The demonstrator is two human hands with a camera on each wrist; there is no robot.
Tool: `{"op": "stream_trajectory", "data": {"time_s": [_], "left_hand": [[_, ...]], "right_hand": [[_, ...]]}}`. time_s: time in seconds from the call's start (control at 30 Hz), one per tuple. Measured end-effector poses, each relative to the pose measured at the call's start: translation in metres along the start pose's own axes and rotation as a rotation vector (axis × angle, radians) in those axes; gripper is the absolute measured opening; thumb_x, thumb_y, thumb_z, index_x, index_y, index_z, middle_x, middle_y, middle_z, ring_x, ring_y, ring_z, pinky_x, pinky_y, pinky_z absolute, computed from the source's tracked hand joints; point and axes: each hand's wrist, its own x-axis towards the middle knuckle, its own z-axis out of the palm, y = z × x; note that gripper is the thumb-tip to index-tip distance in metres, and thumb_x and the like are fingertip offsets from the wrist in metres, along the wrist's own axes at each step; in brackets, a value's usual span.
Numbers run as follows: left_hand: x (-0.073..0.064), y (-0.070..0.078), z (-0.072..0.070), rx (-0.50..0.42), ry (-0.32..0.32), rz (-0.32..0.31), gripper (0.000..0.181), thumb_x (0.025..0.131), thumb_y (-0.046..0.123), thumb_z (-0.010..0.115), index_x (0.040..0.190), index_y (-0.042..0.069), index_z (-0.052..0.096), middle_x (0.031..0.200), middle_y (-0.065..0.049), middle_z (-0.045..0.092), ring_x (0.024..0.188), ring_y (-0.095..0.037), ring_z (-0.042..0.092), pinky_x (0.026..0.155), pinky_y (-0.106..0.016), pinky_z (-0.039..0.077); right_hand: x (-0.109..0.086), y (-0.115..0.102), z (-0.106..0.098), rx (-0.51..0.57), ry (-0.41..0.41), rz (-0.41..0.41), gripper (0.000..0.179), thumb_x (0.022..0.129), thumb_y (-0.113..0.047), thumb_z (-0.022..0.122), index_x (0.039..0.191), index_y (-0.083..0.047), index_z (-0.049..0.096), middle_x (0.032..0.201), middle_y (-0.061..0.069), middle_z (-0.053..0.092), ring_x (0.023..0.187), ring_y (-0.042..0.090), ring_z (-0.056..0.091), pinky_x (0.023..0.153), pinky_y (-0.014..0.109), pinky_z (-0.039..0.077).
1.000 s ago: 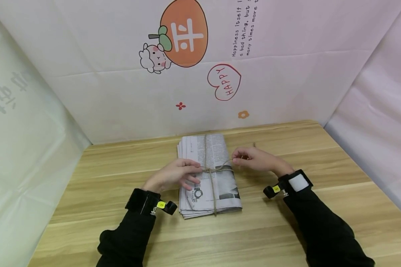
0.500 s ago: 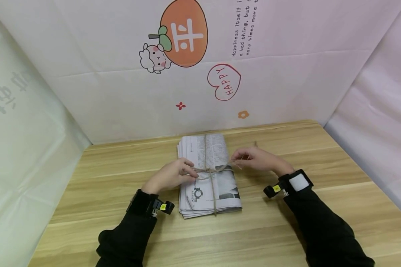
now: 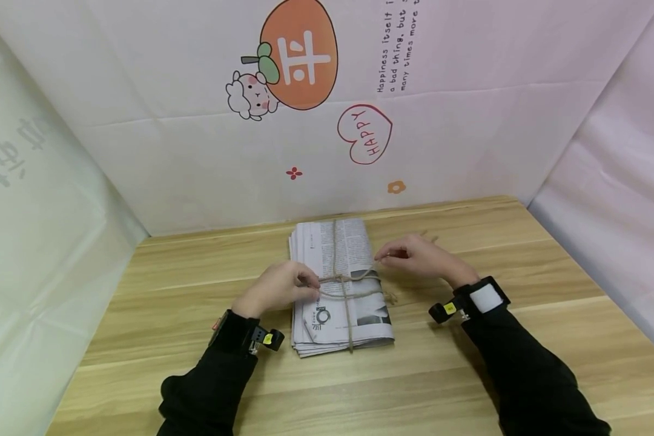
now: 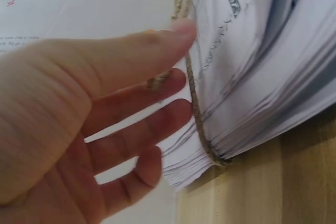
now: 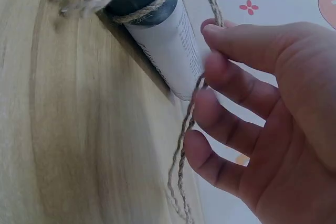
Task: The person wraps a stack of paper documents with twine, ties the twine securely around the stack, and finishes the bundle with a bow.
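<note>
Head: papers (image 3: 335, 318) flat on the table (image 3: 441, 375), between the hands, twine (image 3: 342, 278) crossed over them. Against half a second ago, the frayed end (image 3: 390, 298) has left the right hand (image 3: 419, 257) and now sits nearer, over the right edge of the papers. A strand now runs from there left to the left hand (image 3: 280, 289), on the near side of the crossing. Left fingers were spread a second ago, now curled in. Right hand about the same spot, just off the right edge.

Left wrist: thumb tip on twine, forefinger mostly hidden behind it, looks like a pinch; other fingers loosely bent. Papers just past the fingertips, to their right in the scene.

Right wrist: thumb and forefinger pinch twine, doubled length hanging beside the fingers. Papers left of the grip, apart from it.
</note>
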Motion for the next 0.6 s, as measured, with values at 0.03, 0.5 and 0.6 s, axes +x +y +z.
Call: {"op": "stream_trajectory", "data": {"time_s": [0.03, 0.5, 0.6], "left_hand": [[0.001, 0.0, 0.001, 0.004, 0.018, -0.011, 0.011, 0.088, 0.019, 0.081, 0.098, 0.016, 0.078, 0.097, 0.008, 0.073, 0.091, -0.009, 0.066, 0.084, -0.033, 0.053], [0.007, -0.004, 0.004, -0.037, 0.163, -0.006, 0.036, 0.09, 0.013, 0.078, 0.123, 0.002, 0.07, 0.098, 0.001, 0.072, 0.086, -0.01, 0.065, 0.078, -0.028, 0.055], [0.007, -0.005, 0.003, -0.02, 0.184, 0.008, 0.027, 0.091, 0.012, 0.078, 0.116, 0.002, 0.073, 0.092, 0.004, 0.071, 0.082, -0.008, 0.063, 0.075, -0.027, 0.054]], "right_hand": [[0.0, 0.0, 0.0, -0.005, -0.004, -0.006, 0.019, 0.101, -0.009, 0.063, 0.115, -0.011, 0.076, 0.111, 0.001, 0.075, 0.09, 0.016, 0.068, 0.077, 0.032, 0.055], [0.006, -0.01, 0.009, 0.01, 0.11, 0.056, 0.008, 0.097, -0.023, 0.072, 0.1, -0.018, 0.077, 0.094, -0.004, 0.074, 0.084, 0.013, 0.066, 0.078, 0.035, 0.055], [0.007, -0.012, 0.012, 0.045, 0.114, 0.063, 0.006, 0.096, -0.013, 0.072, 0.1, -0.015, 0.076, 0.094, -0.001, 0.075, 0.086, 0.019, 0.068, 0.08, 0.037, 0.055]]}}
